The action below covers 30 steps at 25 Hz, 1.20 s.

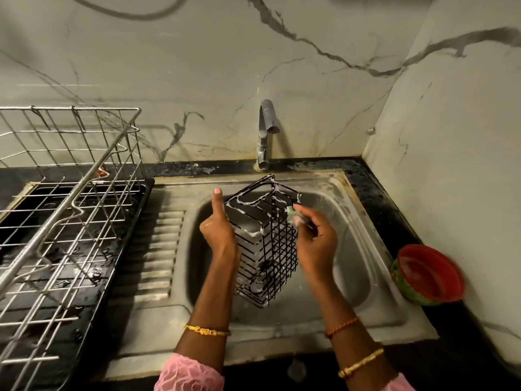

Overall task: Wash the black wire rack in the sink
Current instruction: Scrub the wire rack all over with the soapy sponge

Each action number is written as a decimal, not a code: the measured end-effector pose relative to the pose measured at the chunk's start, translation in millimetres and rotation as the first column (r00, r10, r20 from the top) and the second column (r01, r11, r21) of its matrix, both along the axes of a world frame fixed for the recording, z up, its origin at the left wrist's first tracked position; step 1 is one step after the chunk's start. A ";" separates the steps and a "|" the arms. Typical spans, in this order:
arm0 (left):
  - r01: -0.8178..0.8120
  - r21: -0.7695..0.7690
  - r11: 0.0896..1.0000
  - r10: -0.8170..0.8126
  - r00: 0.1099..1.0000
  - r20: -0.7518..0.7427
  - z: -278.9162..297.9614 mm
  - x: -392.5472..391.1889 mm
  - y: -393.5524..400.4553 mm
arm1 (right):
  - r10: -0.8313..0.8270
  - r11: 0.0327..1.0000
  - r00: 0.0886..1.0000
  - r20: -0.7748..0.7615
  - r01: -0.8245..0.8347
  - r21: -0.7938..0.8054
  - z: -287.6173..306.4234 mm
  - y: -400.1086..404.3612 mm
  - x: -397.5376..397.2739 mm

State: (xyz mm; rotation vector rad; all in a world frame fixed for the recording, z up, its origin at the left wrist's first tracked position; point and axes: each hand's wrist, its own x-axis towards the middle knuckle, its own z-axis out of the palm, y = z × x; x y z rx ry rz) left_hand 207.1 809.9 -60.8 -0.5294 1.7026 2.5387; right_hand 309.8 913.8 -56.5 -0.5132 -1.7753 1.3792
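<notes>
Head view | your left hand (218, 230) grips the soapy black wire rack (265, 244) above the steel sink (366, 230), thumb up | your right hand (315, 238) pinches a green scrubber (293, 215) against its grid side | steel dish rack (64, 198) on the left, red bowl (431, 275) on the right

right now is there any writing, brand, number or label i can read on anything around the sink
None: no word, number or brand can be read in this view.
The red tub has a green patterned band on its side, too blurred to tell whether it holds print.
The black wire rack, the tap, the sink and the steel dish rack show no markings.
</notes>
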 end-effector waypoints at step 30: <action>0.008 -0.023 1.000 -0.004 0.985 0.174 37.2 -7.6 -1.4 | 0.188 0.694 0.977 -0.104 -0.057 0.717 13.7 -5.5 -30.7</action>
